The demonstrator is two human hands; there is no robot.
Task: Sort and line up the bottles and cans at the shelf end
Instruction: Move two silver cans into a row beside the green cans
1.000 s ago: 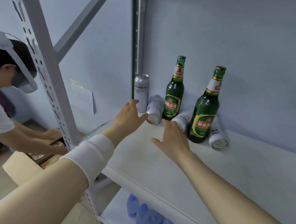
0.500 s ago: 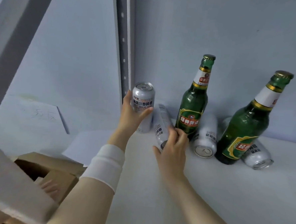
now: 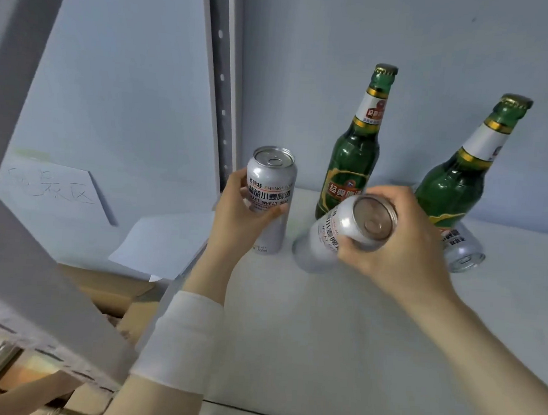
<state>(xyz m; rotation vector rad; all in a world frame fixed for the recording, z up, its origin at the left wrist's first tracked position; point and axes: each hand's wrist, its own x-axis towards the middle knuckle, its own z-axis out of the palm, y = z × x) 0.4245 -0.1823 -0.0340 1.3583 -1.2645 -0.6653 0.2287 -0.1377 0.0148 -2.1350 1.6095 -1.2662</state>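
Note:
My left hand grips an upright silver beer can that stands on the white shelf near its left end. My right hand holds a second silver can by its top, tilted, its base touching the shelf. Two green beer bottles stand behind: one just right of the upright can, the other further right. Another silver can lies on its side in front of the right bottle, partly hidden by my right hand.
The grey shelf upright rises right behind the upright can. A slanted grey frame beam crosses the lower left. Cardboard boxes and a paper sheet lie left of the shelf. Another person's hand shows at bottom left.
My right hand has lifted the lying can by its top end and tipped it up. My left hand still holds the upright can. The camera has moved closer.

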